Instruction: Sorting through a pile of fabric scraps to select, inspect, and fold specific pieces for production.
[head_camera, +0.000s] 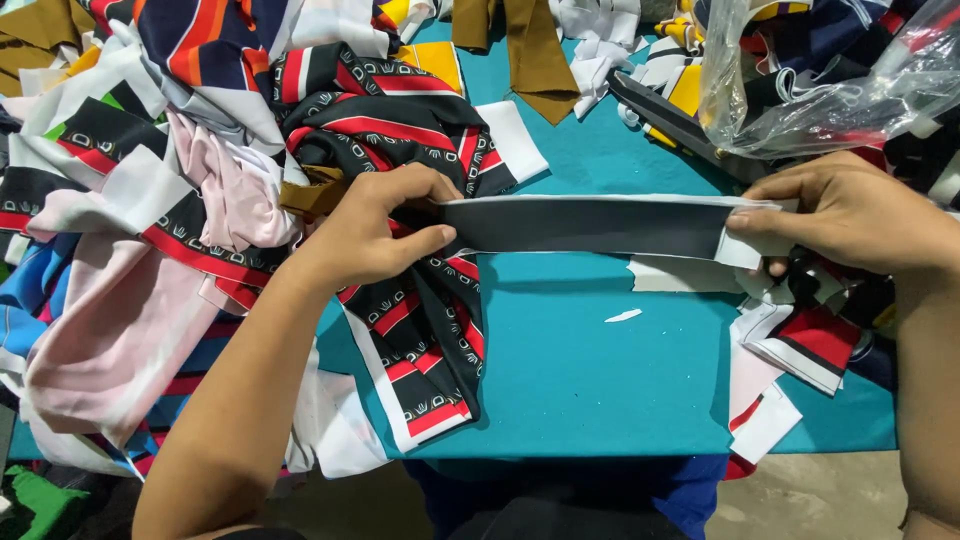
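The left hand (375, 235) and right hand (850, 215) are each pinching an end of the dark strip (590, 226), holding it taut over the table (580, 370); keeping both grips level should be keeping it flat.

light: bright, even | shadows: soft | glare: plastic bag (850, 90) | focus: sharp

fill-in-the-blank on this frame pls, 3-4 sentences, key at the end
1. Both hands stretch a dark grey fabric strip with white edges above a table whose top is ____ in colour.
2. The left hand pinches the strip's ____ end in the picture.
3. Behind the right hand lies a clear ____ bag.
4. A heap of printed fabric pieces lies on the ____ side of the table.

Missing words: teal; left; plastic; left
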